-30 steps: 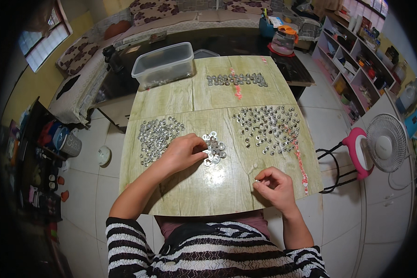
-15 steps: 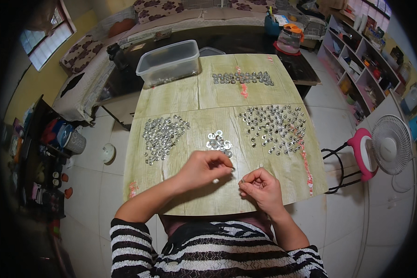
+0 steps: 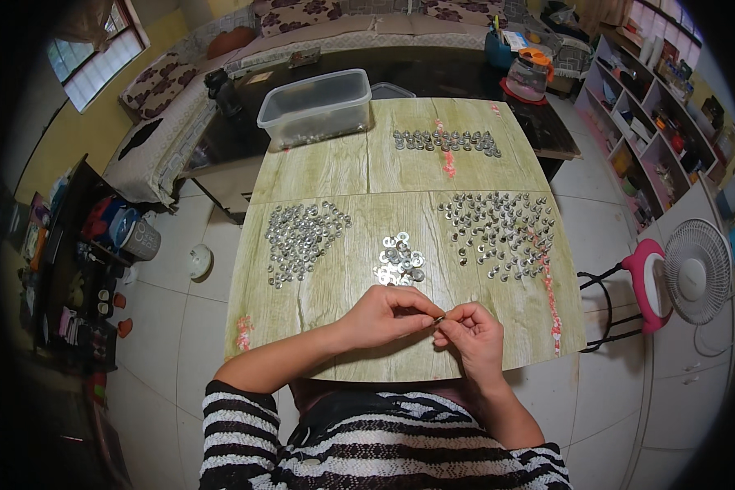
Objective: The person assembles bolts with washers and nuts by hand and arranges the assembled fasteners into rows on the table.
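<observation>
My left hand [image 3: 388,317] and my right hand [image 3: 472,335] meet over the near edge of the table, fingertips touching. Both are closed in a pinch around a small dark metal piece [image 3: 439,319], mostly hidden by the fingers, its kind unclear. Just beyond them lies a loose heap of flat silver washers [image 3: 400,260]. To the left spreads a cluster of small silver nuts [image 3: 302,241]. On the right many bolts [image 3: 502,233] stand scattered on their heads. Farther back, similar metal pieces [image 3: 445,140] are lined up in rows.
A clear plastic tub [image 3: 317,114] with some metal parts inside stands at the table's [image 3: 351,175] far left. Behind it is a dark glossy table [image 3: 433,69] bearing a jug with an orange lid [image 3: 531,73]. A pink stool [image 3: 647,286] and white fan [image 3: 697,261] stand right.
My left hand has moved right and slightly down, closing the gap to my right hand, so their fingertips now touch. The whole view has shifted slightly.
</observation>
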`<act>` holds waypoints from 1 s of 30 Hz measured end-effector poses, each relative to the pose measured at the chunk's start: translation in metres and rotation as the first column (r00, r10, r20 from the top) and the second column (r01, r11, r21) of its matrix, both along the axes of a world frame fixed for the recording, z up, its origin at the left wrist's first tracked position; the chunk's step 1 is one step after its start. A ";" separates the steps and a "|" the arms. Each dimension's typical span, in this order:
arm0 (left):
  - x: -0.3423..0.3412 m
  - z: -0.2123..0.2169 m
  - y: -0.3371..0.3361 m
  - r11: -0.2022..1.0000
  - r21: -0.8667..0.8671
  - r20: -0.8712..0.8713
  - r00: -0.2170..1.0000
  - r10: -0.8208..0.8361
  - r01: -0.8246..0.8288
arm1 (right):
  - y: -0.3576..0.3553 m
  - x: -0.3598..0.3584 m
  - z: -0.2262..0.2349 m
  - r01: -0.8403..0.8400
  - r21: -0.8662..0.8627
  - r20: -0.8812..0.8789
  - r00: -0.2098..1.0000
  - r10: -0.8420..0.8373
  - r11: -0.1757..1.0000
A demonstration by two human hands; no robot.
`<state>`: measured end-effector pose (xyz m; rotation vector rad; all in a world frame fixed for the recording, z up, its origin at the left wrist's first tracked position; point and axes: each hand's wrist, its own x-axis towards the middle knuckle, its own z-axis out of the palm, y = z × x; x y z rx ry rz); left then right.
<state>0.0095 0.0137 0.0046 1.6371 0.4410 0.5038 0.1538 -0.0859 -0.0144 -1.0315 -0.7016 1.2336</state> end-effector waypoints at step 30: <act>-0.072 0.021 0.069 0.516 0.833 -0.232 0.719 0.655 -0.201 | -0.003 -0.001 0.000 -0.085 -0.014 0.040 0.996 0.086 0.996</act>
